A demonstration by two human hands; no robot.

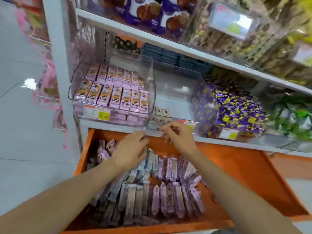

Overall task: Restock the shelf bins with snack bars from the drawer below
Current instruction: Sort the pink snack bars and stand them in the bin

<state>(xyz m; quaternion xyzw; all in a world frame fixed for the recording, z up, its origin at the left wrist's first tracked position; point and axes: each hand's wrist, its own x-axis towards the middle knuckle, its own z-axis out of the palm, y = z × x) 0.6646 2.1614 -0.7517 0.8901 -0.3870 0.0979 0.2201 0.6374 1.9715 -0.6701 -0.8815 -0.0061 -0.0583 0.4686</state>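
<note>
An orange drawer (pixel 244 169) stands pulled out below the shelf, holding rows of pink and grey snack bars (pixel 168 198). My left hand (pixel 130 149) reaches into the drawer's back, fingers spread down over the grey bars, gripping nothing that I can see. My right hand (pixel 177 136) hovers at the shelf's front edge with fingers loosely curled; blur hides whether it holds anything. Above, a clear bin (pixel 152 78) is packed with pink snack bars (pixel 116 92). The clear bin beside it (pixel 179 92) holds only a few bars (pixel 160 114) at its front.
A third bin with purple and yellow wrapped sweets (pixel 236 107) sits to the right, green packets (pixel 293 119) beyond it. The upper shelf (pixel 128 26) carries purple biscuit packs. White floor (pixel 25 115) lies to the left. Price labels (pixel 97 113) line the shelf front.
</note>
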